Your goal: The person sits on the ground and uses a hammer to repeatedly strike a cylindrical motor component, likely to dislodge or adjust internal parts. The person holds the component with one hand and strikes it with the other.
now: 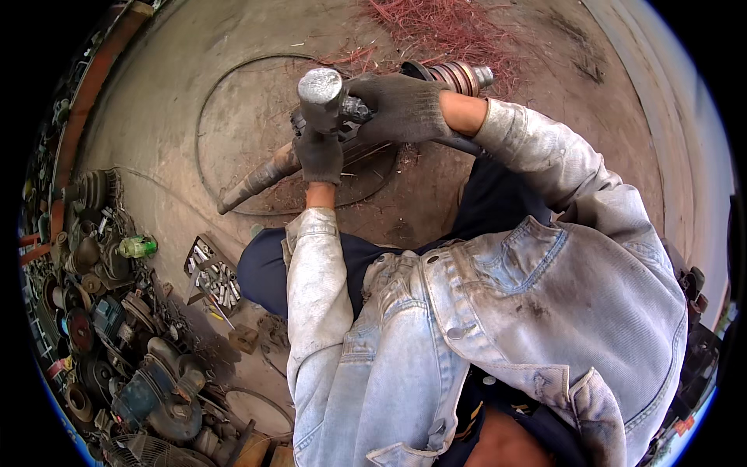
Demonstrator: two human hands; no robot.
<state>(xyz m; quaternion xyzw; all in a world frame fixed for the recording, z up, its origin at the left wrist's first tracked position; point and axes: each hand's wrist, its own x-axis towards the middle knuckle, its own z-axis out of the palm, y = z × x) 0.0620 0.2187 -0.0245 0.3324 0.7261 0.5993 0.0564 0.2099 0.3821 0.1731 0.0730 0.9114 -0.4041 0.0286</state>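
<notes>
A sledge-type hammer with a worn, shiny metal head (320, 88) is raised in front of me. My right hand (401, 107), in a dark knit glove, is closed round its handle just right of the head. Below the head, my left hand (318, 158), gloved the same way, is closed; the hammer head hides what its fingers hold. Under both hands lies a thick, rusty metal shaft (264, 177), its tapered end pointing left. Past my right wrist is a cylindrical part with copper-coloured rings (457, 79) and a metal stub.
A thin cable loop (199, 128) lies around the shaft on the concrete floor. Reddish wire scraps (443, 31) heap at the far side. On my left are a crate of small metal pieces (215, 276), a green bottle (138, 247) and piled motor parts (159, 393).
</notes>
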